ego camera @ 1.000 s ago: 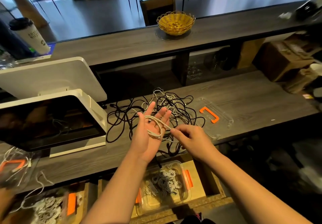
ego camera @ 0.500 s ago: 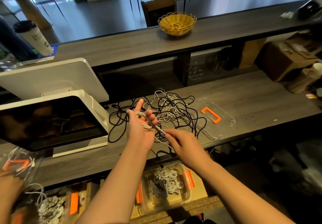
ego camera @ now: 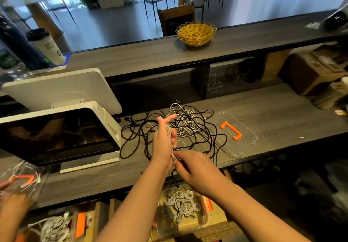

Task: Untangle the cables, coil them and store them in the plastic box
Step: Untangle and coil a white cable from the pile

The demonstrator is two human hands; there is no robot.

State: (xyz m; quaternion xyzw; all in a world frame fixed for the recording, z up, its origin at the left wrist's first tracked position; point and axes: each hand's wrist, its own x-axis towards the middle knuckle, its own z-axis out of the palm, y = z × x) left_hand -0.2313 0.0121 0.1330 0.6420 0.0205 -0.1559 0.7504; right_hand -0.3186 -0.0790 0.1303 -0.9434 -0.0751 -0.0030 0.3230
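Note:
A tangle of black and white cables (ego camera: 190, 127) lies on the wooden counter (ego camera: 273, 113). My left hand (ego camera: 163, 142) is raised edge-on above the counter, fingers mostly straight, with a white cable (ego camera: 170, 138) looped around it. My right hand (ego camera: 194, 168) pinches that white cable just below the left palm. Below the counter edge stands a clear plastic box (ego camera: 207, 217) with orange latches, holding several coiled white cables (ego camera: 180, 204). Its clear lid (ego camera: 243, 145) with an orange handle lies on the counter to the right of the tangle.
A white point-of-sale screen (ego camera: 56, 134) stands at the left. Another person's hand (ego camera: 11, 204) works at the lower left over a second lid and a second box of cables (ego camera: 54, 226). A yellow basket (ego camera: 195, 32) and a paper cup (ego camera: 47, 46) sit on the upper ledge.
My left hand has turned from palm-up to edge-on. My right hand has carried the white cable down and under the left palm, adding to the loop around it.

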